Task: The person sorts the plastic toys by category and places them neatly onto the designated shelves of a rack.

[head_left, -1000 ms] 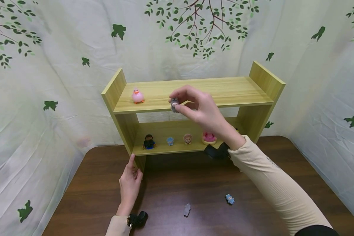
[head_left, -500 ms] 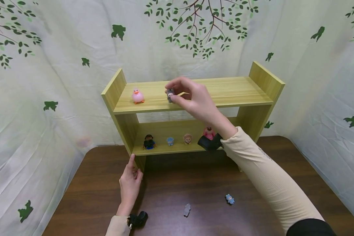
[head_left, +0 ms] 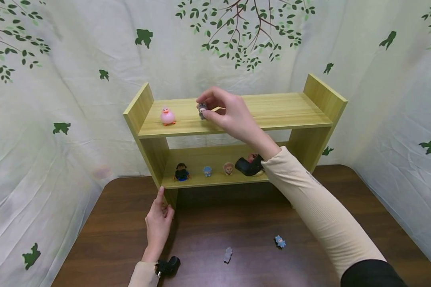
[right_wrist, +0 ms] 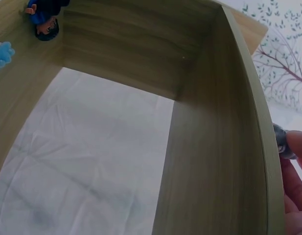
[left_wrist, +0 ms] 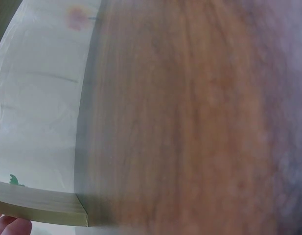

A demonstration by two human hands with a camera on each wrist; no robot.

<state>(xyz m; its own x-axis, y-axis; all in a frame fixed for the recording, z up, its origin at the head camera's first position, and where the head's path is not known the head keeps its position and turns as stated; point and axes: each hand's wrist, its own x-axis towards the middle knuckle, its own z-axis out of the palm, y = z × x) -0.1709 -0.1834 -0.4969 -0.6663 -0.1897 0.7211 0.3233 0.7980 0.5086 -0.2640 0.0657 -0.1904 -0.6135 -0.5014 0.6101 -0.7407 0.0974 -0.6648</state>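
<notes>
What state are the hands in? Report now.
Left hand: open, touching the pale yellow wooden shelf unit.
Right hand: closed, holding the small grey eared figurine.

My sleeve [head_left: 317, 203] is ribbed cloth, the shelf [head_left: 280, 111] smooth wood, the duck [head_left: 168, 117] near its left edge plastic, the table [head_left: 251, 217] glossy wood.

Lettering, labels, brands, numbers: we can read none in the head view or in either wrist view.
Right sleeve [head_left: 319, 207]: we see a short row of small dark marks [head_left: 314, 178] along the forearm, too small for us to read; we cannot tell whether they are letters or a pattern.
</notes>
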